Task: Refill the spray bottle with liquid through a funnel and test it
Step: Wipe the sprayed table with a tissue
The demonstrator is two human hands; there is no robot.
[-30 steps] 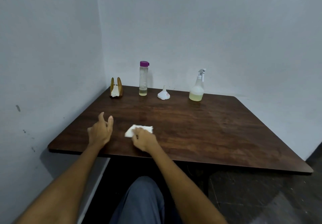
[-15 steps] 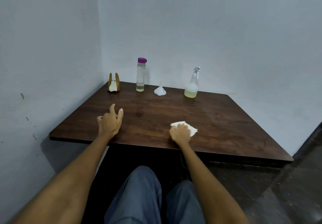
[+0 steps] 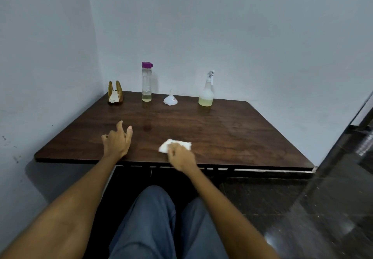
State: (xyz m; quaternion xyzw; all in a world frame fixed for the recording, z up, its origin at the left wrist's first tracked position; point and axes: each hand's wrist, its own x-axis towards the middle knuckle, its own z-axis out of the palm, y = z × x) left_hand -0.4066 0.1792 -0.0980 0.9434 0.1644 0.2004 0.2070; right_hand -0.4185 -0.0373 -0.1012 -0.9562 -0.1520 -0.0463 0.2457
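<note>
A clear spray bottle [image 3: 206, 95] with yellowish liquid in its base stands at the back of the dark wooden table [image 3: 232, 129]. Left of it a white funnel [image 3: 170, 99] rests upside down, spout up. Further left stands a tall clear bottle [image 3: 146, 82] with a purple cap and a little yellow liquid. My right hand [image 3: 180, 155] presses a white tissue [image 3: 175, 145] flat on the table near the front edge. My left hand [image 3: 118, 140] rests on the table to its left, fingers spread, holding nothing.
A golden napkin holder [image 3: 115, 93] with white paper sits at the back left corner. Walls close in behind and to the left of the table. My legs in blue trousers are below the front edge. A dark glossy floor lies to the right.
My right hand slid the tissue to the right across the table, then back left toward the middle. The left hand stayed in place.
</note>
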